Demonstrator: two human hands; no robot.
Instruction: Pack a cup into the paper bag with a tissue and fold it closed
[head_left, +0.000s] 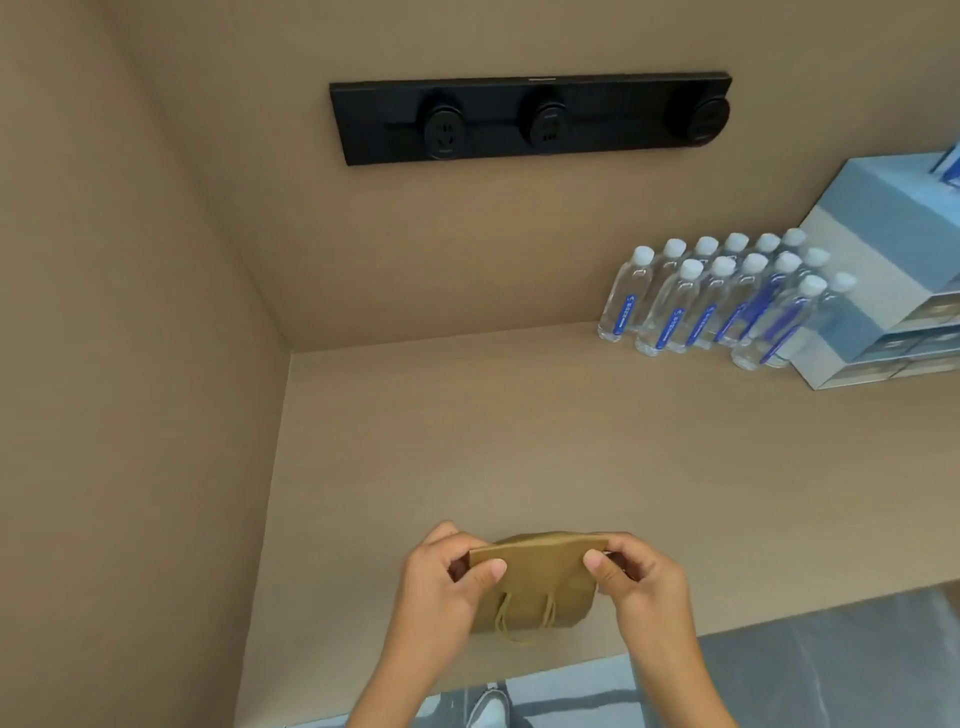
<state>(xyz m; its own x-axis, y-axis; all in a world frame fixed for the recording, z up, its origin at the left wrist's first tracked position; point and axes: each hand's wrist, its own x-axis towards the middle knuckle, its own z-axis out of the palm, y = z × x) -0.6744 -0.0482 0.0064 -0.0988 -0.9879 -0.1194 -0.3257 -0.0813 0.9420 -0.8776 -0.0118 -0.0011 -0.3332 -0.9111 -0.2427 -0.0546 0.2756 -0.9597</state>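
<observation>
With the paper bag (535, 582) lying crosswise between them, left hand (447, 577) and right hand (636, 574) each pinch one end of its folded top, equally near.

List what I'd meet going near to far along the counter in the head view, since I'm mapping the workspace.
Left hand and right hand pinching the paper bag at the near edge → bare counter → water bottles and blue boxes → socket strip on the back wall.

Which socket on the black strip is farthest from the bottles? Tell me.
The leftmost round socket on the black strip; the other two sit closer to the water bottles at right.
</observation>
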